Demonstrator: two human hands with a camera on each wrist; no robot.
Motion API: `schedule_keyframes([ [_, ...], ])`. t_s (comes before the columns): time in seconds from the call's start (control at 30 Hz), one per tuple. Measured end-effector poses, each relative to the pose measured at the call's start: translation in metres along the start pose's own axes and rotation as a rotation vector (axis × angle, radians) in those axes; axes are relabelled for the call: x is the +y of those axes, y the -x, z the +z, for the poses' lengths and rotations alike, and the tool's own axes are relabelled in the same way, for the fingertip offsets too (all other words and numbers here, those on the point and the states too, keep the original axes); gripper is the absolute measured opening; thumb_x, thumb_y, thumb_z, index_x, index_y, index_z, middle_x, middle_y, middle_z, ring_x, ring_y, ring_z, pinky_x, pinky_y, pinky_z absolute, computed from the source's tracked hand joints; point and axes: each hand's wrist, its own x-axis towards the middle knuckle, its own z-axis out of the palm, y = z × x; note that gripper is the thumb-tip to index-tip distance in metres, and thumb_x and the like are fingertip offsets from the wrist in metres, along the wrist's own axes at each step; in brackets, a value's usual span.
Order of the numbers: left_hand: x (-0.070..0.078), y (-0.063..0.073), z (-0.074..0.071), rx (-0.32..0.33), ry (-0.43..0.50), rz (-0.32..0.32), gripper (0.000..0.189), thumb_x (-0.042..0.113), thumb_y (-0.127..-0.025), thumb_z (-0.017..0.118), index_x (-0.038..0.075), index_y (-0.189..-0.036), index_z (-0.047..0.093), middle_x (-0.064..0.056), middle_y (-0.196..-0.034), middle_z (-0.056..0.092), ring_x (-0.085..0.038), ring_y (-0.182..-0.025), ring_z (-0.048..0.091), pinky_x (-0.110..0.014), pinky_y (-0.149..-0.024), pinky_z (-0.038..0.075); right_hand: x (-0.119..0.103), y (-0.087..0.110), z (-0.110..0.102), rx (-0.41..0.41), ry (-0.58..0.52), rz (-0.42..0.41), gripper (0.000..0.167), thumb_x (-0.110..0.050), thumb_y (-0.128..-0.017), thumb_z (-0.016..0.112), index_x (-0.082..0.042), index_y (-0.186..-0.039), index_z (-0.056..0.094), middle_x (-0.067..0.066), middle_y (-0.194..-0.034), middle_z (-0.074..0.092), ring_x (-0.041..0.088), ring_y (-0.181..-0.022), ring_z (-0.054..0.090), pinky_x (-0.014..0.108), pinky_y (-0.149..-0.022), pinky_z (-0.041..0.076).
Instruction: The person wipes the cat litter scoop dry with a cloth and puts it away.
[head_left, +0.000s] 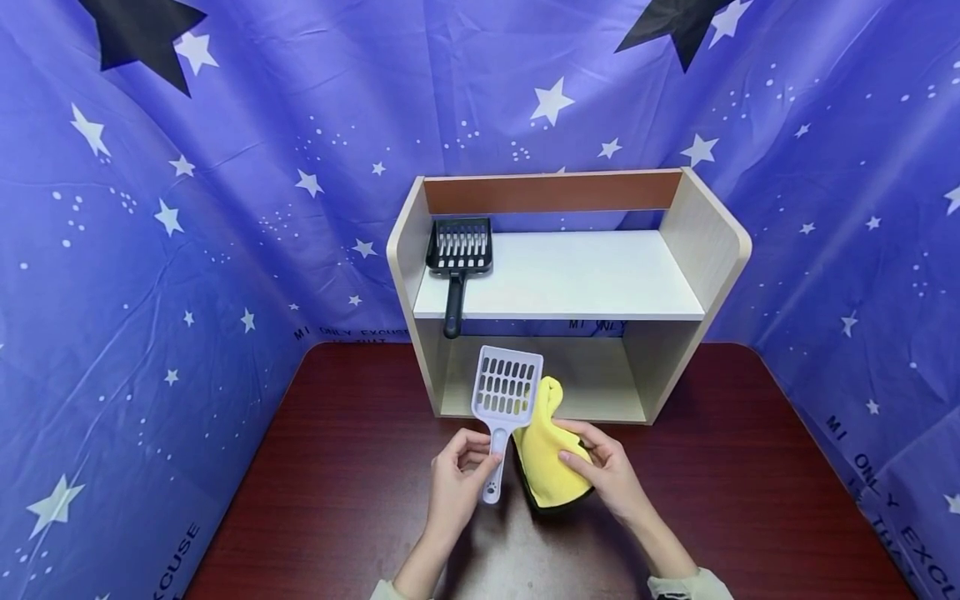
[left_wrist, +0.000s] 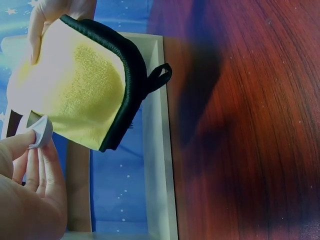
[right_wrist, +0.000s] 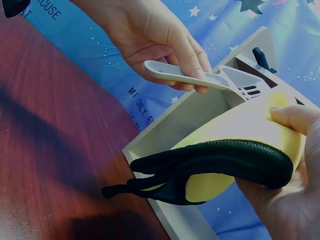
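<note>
My left hand (head_left: 458,483) pinches the handle of a pale grey slotted litter scoop (head_left: 507,385), its head tilted up in front of the shelf. In my right hand (head_left: 609,468) is a folded yellow cloth (head_left: 553,462) with black edging, gripped between thumb and fingers. The cloth lies just right of the scoop and partly behind its head. From the right wrist view, the cloth (right_wrist: 240,132) overlaps the scoop's slotted end (right_wrist: 245,82); whether they touch I cannot tell. A black loop (left_wrist: 160,77) sticks out from the cloth's edging in the left wrist view.
A two-level shelf unit (head_left: 558,275) stands at the back of the dark red table (head_left: 360,475). On its upper board, at the left, lies a black slotted scoop (head_left: 460,250), handle jutting over the front edge. Blue star-patterned curtains (head_left: 187,292) enclose the table's back and sides.
</note>
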Motion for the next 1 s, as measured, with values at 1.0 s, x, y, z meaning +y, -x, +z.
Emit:
schedule_keyframes([
  [1.0, -0.004, 0.004, 0.007, -0.003, -0.016, 0.026, 0.021, -0.002, -0.08, 0.077, 0.0, -0.098, 0.066, -0.02, -0.09, 0.071, -0.003, -0.069, 0.066, -0.016, -0.062, 0.057, 0.008, 0.004, 0.015, -0.089, 0.145, 0.03, 0.035, 0.007, -0.094, 0.057, 0.009, -0.13, 0.056, -0.016, -0.124, 0.066, 0.002, -0.1, 0.066, 0.025, -0.076, 0.062],
])
